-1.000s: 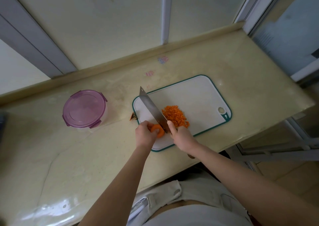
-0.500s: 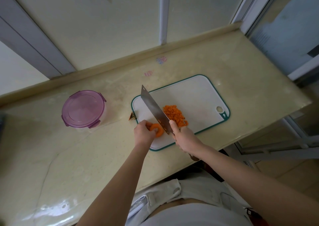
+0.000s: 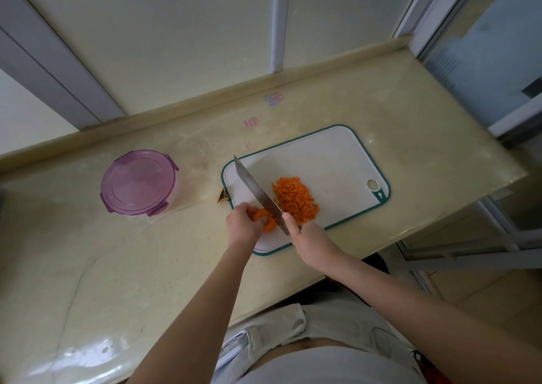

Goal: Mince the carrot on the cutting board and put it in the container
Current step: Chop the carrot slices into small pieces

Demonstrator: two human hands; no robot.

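A white cutting board (image 3: 331, 160) with a green rim lies on the counter. On it sits a pile of minced carrot (image 3: 294, 200). At the board's near left corner my left hand (image 3: 243, 226) holds a remaining piece of carrot (image 3: 266, 220). My right hand (image 3: 312, 241) grips the handle of a cleaver (image 3: 259, 194), whose blade stands between the carrot piece and the minced pile. A round container (image 3: 137, 182) with a closed purple lid stands left of the board.
The beige counter (image 3: 117, 266) has a raised back ledge against the wall. Its right end drops off beyond the board. A small dark carrot scrap (image 3: 223, 198) lies just off the board's left edge. My torso is close to the front edge.
The cleaver has stayed at the carrot piece with only slight shifts of blade and hand. My left hand keeps holding the piece in the same spot.
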